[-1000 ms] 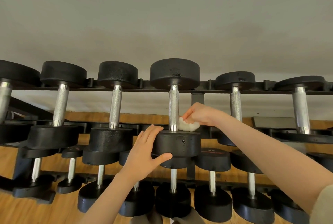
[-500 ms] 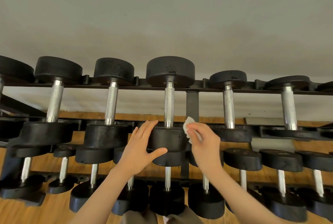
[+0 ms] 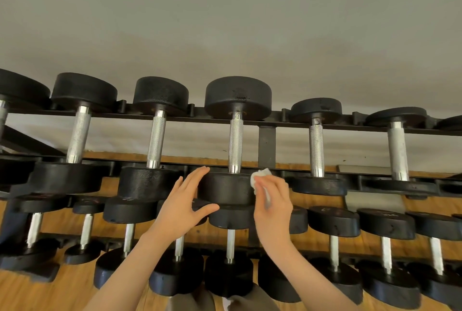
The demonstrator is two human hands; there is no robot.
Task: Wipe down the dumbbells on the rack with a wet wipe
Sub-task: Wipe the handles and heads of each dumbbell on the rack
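A black dumbbell (image 3: pixel 236 140) with a knurled steel handle lies on the top tier of the black rack (image 3: pixel 267 144), in the middle of the view. My right hand (image 3: pixel 272 200) holds a crumpled white wet wipe (image 3: pixel 260 176) against the right side of the dumbbell's near head (image 3: pixel 226 189). My left hand (image 3: pixel 183 204) is at the left side of that same head, fingers straight and spread, thumb out under the head's lower edge.
Several more black dumbbells fill the top tier on both sides, such as one (image 3: pixel 156 135) to the left and one (image 3: pixel 317 145) to the right. A lower tier of dumbbells (image 3: pixel 333 235) sits beneath. A grey wall stands behind, and wooden floor (image 3: pixel 62 293) lies below.
My right hand has come down from the base of the handle to the right side of the near head, taking the wipe with it. My left hand stays at the head's left side.
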